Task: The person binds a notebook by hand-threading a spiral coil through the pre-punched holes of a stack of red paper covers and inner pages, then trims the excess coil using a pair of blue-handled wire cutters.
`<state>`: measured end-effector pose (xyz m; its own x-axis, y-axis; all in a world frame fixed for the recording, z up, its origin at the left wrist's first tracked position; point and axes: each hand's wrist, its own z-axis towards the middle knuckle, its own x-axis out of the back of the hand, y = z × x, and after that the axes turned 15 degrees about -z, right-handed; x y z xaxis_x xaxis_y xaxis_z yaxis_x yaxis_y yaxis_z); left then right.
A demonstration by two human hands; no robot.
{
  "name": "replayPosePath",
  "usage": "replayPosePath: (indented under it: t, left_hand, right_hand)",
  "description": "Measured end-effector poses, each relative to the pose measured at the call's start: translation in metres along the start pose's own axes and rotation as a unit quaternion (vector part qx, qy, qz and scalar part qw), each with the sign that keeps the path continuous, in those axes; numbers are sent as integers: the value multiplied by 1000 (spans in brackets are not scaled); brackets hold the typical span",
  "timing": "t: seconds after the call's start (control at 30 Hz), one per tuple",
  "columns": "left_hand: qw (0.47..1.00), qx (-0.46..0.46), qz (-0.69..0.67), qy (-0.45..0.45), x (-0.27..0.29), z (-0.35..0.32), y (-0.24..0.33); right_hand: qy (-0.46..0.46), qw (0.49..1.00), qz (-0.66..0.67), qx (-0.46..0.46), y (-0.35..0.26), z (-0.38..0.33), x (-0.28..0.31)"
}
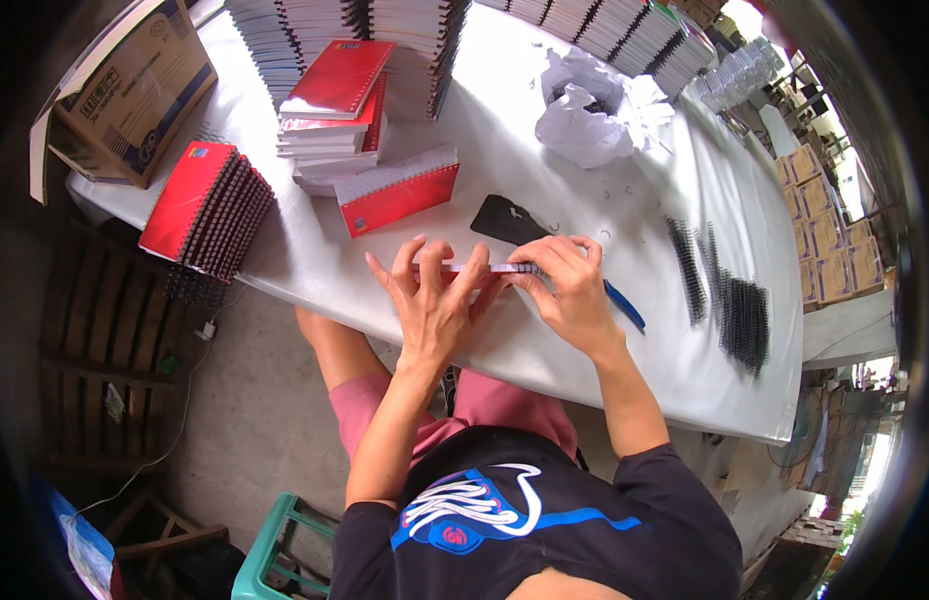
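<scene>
A red-covered notebook [500,268] stands edge-up at the table's near edge, seen as a thin strip between my hands. My left hand [429,305] grips it from the left, some fingers raised and bent over its top. With thumb and fingers pinched together, my right hand [572,293] holds the black spiral coil [527,267] at the notebook's right end. Beyond my hands lies a black cloth-like piece [506,218]. A blue tool handle [624,305] pokes out beside my right hand; its other end is hidden.
Red notebooks are stacked [329,150] ahead, with one notebook [399,190] standing nearer. Coil-bound notebooks [209,210] sit at the left edge near a cardboard box [134,90]. Loose black coils [739,310] lie right. A crumpled white bag [584,125] stands farther back; a green stool [269,550] is below.
</scene>
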<state>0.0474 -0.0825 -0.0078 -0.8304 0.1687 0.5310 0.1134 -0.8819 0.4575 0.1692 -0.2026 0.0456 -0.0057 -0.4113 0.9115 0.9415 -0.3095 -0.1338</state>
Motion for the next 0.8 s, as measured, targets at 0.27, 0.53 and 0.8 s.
replayPosePath:
  t: [0.27,0.53,0.8]
  left_hand:
    - [998,49,-9,-49,4,5,7]
    - [996,51,-40,-68,7,13,6]
    - [995,41,-78,-56,10,10,3]
  right_hand:
    - [23,991,95,-92,-9,0,-7]
    - [74,989,-126,-1,-19,4,4]
    - [23,995,-78,-63,-22,2,0]
